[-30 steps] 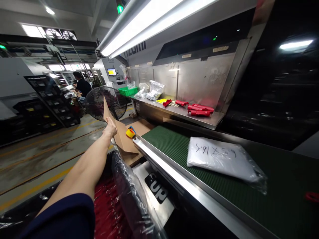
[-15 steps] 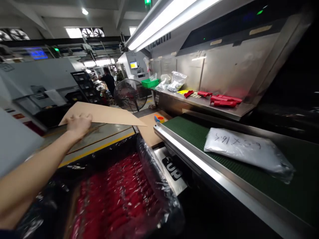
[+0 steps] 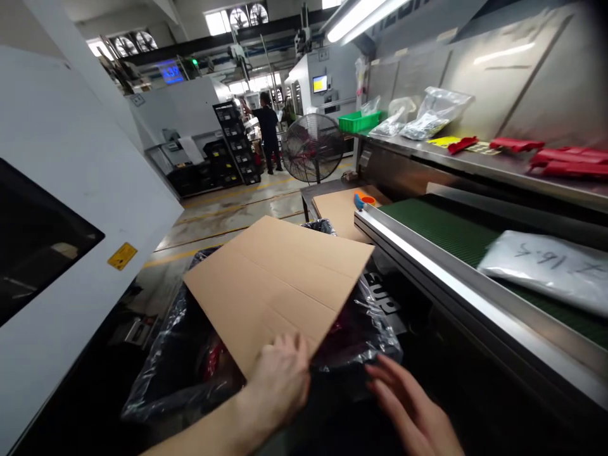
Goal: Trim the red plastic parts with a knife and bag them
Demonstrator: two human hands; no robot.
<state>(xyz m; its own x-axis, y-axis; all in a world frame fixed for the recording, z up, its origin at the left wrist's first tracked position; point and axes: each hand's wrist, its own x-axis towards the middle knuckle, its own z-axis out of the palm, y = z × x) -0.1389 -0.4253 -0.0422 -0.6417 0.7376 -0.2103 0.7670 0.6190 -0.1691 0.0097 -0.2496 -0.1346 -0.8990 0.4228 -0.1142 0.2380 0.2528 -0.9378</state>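
My left hand [image 3: 280,377] grips the near edge of a flat brown cardboard sheet [image 3: 280,278], fingers curled over it. The sheet lies over a plastic-lined box [image 3: 180,354] of red parts, covering most of them. A few red parts [image 3: 213,358] still show at the sheet's left edge. My right hand [image 3: 408,405] is at the lower right with fingers stretched out, holding nothing, close to the box's clear plastic liner [image 3: 370,329].
A green conveyor belt [image 3: 441,231] with a steel rail runs on the right and carries a white bag [image 3: 546,269]. Red parts [image 3: 565,158] and clear bags lie on the steel shelf behind. A floor fan [image 3: 312,149] and a person [image 3: 268,130] stand further off. A white machine [image 3: 61,209] is at left.
My left hand has swung the cardboard sheet from out over the floor back and down onto the box of red parts. My right hand has come into view.
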